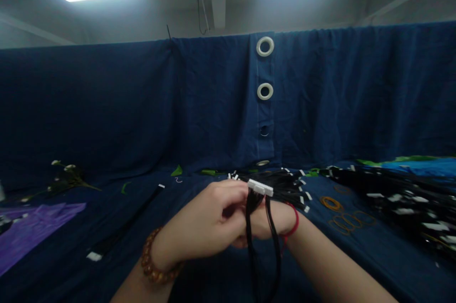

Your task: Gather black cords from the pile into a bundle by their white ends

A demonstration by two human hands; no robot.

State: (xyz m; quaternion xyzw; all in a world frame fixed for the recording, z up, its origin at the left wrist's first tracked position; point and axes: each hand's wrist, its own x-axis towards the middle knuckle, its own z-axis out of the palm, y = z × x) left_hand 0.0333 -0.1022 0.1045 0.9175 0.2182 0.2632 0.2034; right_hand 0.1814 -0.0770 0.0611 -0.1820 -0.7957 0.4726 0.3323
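Both hands meet in the middle of the head view around a wire harness. White plastic connectors (260, 188) sit side by side at the harness's upper end, with black wires (272, 231) hanging down from them. My left hand (213, 213), a beaded bracelet on its wrist, is closed with thumb and fingers pinching at the wires just under the connectors. My right hand (274, 220), with a red cord on the wrist, is closed around the same harness from behind. The wires and my left hand partly hide its fingers.
Behind the hands lies a fanned bundle of black cables with white ends (288, 182). A larger cable pile (402, 198) and rubber bands (331, 203) are on the right. On the left are a single cable (124, 224), purple cloth (46, 227) and artificial-looking flowers (69, 177). A blue curtain (213, 103) closes off the back.
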